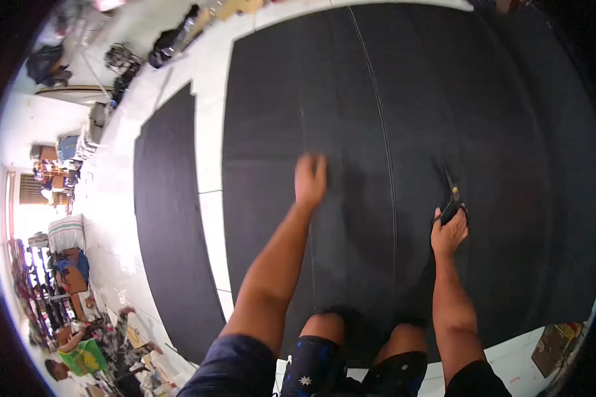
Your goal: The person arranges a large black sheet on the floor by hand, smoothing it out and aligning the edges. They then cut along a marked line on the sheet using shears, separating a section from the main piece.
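Observation:
A large sheet of black fabric (pixel 341 245) lies spread over the floor, with a pale double line running along its length. My right hand (pixel 451 233) grips the black handles of a pair of scissors (pixel 455 192). Their dark blades stand slightly apart and point away from me above the fabric. Farther left, my left hand (pixel 310 180) is over the same sheet with its fingers curled downward. Motion blurs those fingertips, so I cannot make out whether they touch or pinch the cloth.
A narrower black fabric piece (pixel 169 218) lies to the left across a strip of white tiled floor (pixel 210 205). At the lower left sits a person in a green top (pixel 86 357). A stuffed sack (pixel 66 233) and piled goods line the left side. My knees are at the near edge.

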A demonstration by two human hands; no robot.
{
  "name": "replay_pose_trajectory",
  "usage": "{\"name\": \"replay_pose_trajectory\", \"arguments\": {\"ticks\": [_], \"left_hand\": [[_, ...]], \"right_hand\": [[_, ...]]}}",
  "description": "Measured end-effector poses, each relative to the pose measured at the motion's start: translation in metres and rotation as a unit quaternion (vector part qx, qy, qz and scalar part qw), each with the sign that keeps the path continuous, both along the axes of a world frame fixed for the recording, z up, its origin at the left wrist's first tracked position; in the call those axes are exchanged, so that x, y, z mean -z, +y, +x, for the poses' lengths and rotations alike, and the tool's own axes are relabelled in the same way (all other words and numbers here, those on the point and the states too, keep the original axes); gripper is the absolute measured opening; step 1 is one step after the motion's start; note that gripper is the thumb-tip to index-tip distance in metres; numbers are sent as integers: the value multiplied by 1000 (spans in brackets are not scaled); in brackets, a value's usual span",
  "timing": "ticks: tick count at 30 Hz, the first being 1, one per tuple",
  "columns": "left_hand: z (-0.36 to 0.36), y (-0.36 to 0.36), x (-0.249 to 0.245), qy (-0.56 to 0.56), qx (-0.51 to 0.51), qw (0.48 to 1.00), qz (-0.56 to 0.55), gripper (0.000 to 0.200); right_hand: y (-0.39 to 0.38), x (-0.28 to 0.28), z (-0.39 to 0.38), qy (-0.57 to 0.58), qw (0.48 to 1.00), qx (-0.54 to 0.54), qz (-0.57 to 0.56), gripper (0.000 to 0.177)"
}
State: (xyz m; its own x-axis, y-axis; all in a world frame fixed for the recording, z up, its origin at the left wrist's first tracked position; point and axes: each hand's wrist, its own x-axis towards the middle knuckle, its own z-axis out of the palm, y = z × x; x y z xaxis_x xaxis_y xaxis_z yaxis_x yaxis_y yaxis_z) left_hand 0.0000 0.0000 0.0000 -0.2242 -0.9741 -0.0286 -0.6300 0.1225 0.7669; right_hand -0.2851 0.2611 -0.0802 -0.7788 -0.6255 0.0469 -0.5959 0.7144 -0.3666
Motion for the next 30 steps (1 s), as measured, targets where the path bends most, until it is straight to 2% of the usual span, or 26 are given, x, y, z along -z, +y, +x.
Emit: {"name": "replay_pose_trajectory", "arguments": {"ticks": [2,3,5,6,7,8,9,11,12,13,14,15,16,17,18,19,21,22,23,25,28,30], "left_hand": [[51,56,36,-73,71,995,13,37],[69,176,-27,-95,120,986,61,39],[211,274,-30,-275,197,927,160,49],[273,330,-22,-288,143,926,198,52],[318,376,-28,-311,201,891,264,51],[399,441,34,-335,107,899,261,50],[410,490,-18,-314,-48,914,254,49],[472,566,-12,-268,-206,899,277,50],[506,579,0,-251,-172,889,342,49],[514,586,6,-225,-232,860,395,47],[521,593,9,-202,-292,824,441,45],[537,595,36,-238,-258,873,339,41],[542,588,46,-282,-129,912,267,37],[527,580,38,-302,-106,910,264,36],[531,569,64,-238,-136,922,272,44],[519,568,70,-150,-165,934,280,44],[491,567,73,31,-219,931,289,45],[481,563,65,72,-242,923,290,46],[478,564,59,71,-254,920,290,46],[478,568,47,26,-278,916,288,47],[484,570,39,-53,-303,908,283,48],[489,562,37,-102,-316,901,279,49]], "right_hand": [[-33,20,-13,-80,997,-14,-1,81],[56,-77,-32,-17,1000,-6,4,77],[108,-91,24,-86,996,5,-5,70],[143,-96,35,-108,994,9,-7,67],[185,-98,40,-100,995,14,-11,64],[228,-99,44,-93,995,16,-10,62],[272,-102,52,-98,994,24,-32,58],[361,-93,71,-91,994,48,-42,53],[408,-79,79,-77,995,62,-26,51],[452,-68,89,-62,995,76,-7,49],[491,-64,104,-76,994,63,-50,46],[533,-55,121,-86,990,52,-97,42],[589,-9,127,-104,988,109,-41,38],[619,-16,147,-192,968,153,-49,46],[659,16,155,-217,953,206,-41,48],[702,48,165,-241,936,256,-33,49],[734,16,180,-278,912,295,60,48],[726,12,180,-296,898,312,91,48],[754,51,180,-169,931,313,79,44],[734,32,185,-180,884,395,173,46],[714,6,177,-192,924,203,260,47],[716,3,166,-195,926,109,305,47]]}}
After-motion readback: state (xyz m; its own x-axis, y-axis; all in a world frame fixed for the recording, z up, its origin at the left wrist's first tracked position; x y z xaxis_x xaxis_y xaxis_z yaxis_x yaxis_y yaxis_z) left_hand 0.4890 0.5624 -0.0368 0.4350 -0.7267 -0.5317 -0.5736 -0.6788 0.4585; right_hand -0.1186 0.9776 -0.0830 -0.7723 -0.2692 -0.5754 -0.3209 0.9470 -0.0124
